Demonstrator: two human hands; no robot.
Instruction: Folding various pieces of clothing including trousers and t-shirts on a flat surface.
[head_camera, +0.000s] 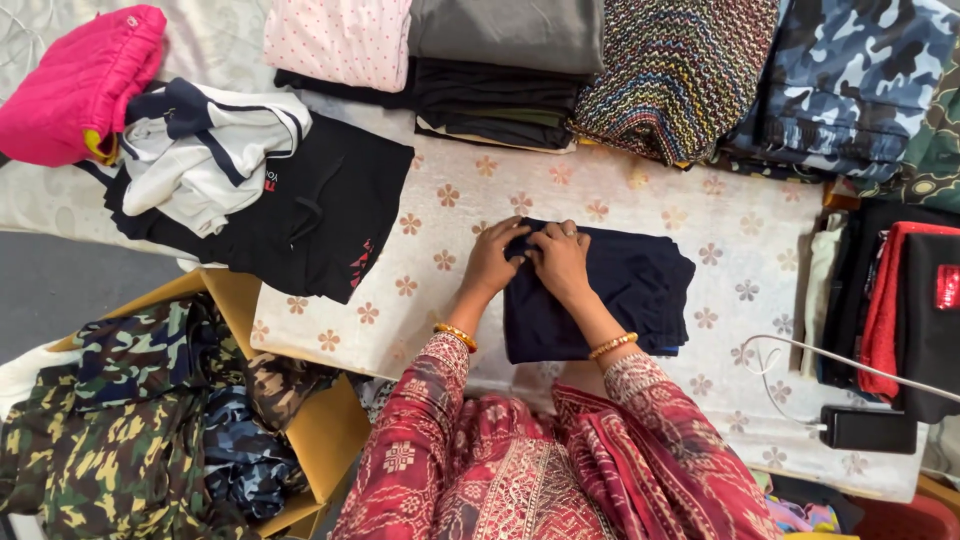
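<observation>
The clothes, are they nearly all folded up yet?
Some look done: folded stacks sit along the table's far edge. In hand: the left hand and right hand press on a dark navy garment, already folded small. Left: a loose black and white heap and camouflage clothes spilling from a box.

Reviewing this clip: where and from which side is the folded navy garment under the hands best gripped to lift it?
Probably the near edge of the navy garment, from the person's side. It lies flat and folded on the floral cloth; both the left hand and right hand press its far left corner, leaving that edge free.
</observation>
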